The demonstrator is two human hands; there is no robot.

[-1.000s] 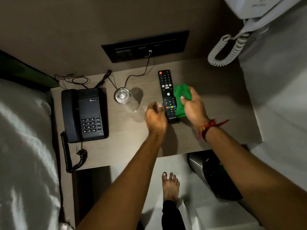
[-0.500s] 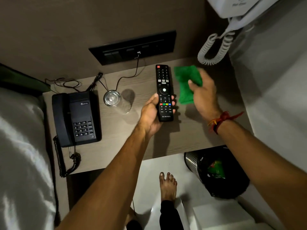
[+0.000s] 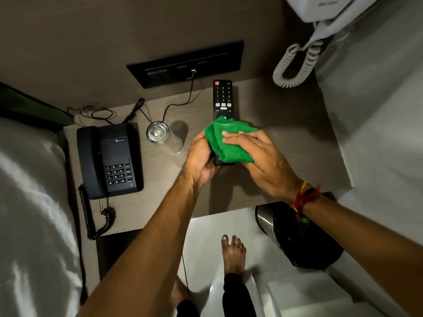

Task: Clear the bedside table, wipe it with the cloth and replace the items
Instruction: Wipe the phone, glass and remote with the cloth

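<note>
Nearest us, the bare front edge of the pale wooden tabletop (image 3: 160, 209) lies open between our forearms. Our left hand (image 3: 201, 159) is clamped around the near end of the long black TV remote (image 3: 222, 99), whose long axis points away toward the wall. Our right hand (image 3: 258, 154), fingers flat together, presses the crumpled green cloth (image 3: 229, 140) onto the remote's middle. A clear drinking glass (image 3: 160, 136) stands just left.
</note>
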